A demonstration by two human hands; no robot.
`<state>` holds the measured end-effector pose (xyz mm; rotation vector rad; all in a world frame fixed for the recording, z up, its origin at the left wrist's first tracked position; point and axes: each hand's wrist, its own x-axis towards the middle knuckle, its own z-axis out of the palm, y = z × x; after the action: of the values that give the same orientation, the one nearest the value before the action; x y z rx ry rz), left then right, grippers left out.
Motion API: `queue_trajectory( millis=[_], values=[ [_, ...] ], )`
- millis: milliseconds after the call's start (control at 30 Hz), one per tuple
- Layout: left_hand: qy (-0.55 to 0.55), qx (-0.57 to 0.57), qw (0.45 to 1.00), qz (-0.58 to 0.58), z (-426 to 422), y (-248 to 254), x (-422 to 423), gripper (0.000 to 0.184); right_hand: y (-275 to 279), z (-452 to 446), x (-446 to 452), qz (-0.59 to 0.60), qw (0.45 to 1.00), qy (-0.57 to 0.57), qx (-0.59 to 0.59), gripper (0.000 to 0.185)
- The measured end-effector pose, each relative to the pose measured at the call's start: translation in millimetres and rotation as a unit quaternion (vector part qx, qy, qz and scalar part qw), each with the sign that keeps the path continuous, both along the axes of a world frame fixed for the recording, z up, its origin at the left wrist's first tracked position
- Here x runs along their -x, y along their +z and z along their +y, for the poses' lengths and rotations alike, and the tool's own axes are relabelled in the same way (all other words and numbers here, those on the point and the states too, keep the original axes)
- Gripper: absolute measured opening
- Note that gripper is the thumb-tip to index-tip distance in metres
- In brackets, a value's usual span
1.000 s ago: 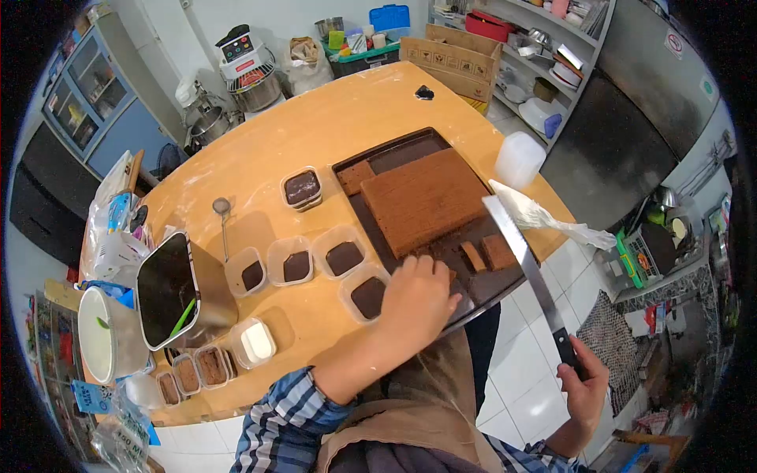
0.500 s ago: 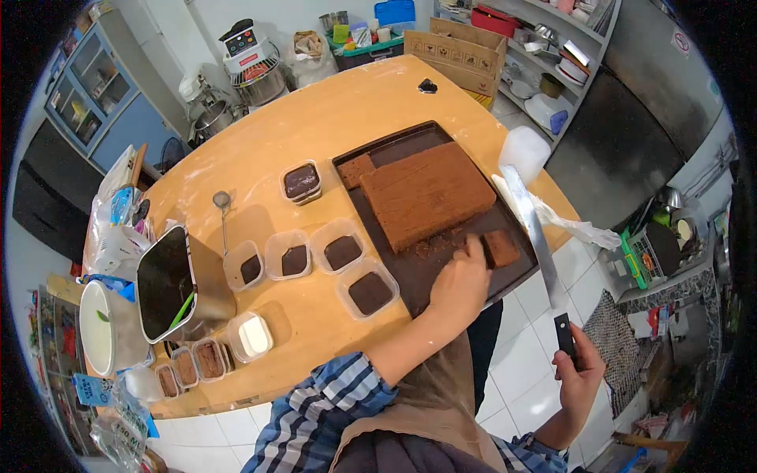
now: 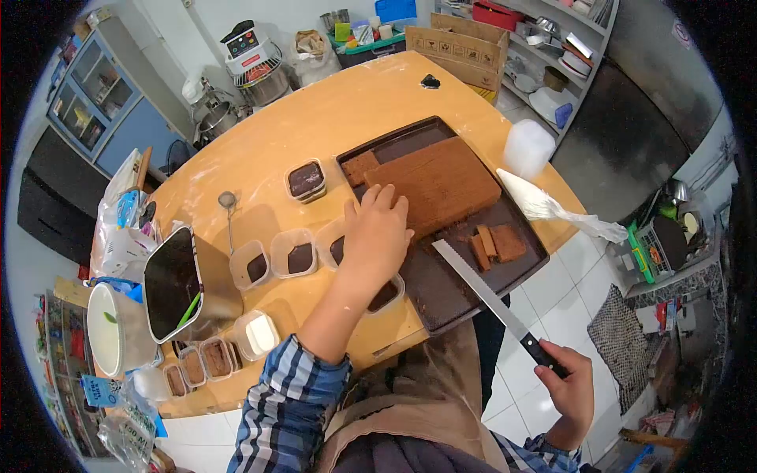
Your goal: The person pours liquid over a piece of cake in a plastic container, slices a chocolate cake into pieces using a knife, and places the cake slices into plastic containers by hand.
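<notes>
A block of chocolate sponge cake (image 3: 441, 181) sits on a dark baking tray (image 3: 430, 288). My left hand (image 3: 372, 240) rests at the cake's near left corner, fingers spread over its edge. In my right hand (image 3: 569, 388) is the black handle of a long serrated knife (image 3: 485, 296), its blade tip reaching over the tray. Small cut cake pieces (image 3: 505, 243) lie to the right of the block. Left of the tray are plastic tubs with dark bases, including one (image 3: 300, 257); my left arm partly covers others.
A filled tub (image 3: 306, 180) stands behind the others. A metal container (image 3: 221, 292) with a green-handled utensil and a white bucket (image 3: 114, 331) are on the left. A white piping bag (image 3: 552, 206) lies beyond the tray's right edge. A small sieve (image 3: 227, 201) lies on the table.
My left hand has moved left from the small cake piece to the block's corner. Narrow slices now lie beside that piece. The knife has swung down and left over the tray.
</notes>
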<state>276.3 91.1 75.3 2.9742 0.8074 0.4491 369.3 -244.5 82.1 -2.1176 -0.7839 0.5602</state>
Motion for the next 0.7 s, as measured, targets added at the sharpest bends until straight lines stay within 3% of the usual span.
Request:
queue_trajectory(
  millis=[233, 367, 700],
  values=[
    [0.002, 0.082, 0.993, 0.080, 5.2, 2.9, 1.2, 0.043, 2.6, 18.5, 1.8, -0.067, 0.996, 0.058, 0.006, 0.040],
    [0.001, 0.093, 0.993, 0.070, 6.3, 4.9, 2.5, 0.043, 2.4, 16.3, 2.0, -0.094, 0.995, 0.027, 0.018, 0.042],
    [-0.003, 0.087, 0.993, 0.075, 10.4, 2.0, 3.5, 0.044, 6.7, 5.4, 11.5, -0.011, 0.999, 0.009, 0.034, 0.042]
  ],
)
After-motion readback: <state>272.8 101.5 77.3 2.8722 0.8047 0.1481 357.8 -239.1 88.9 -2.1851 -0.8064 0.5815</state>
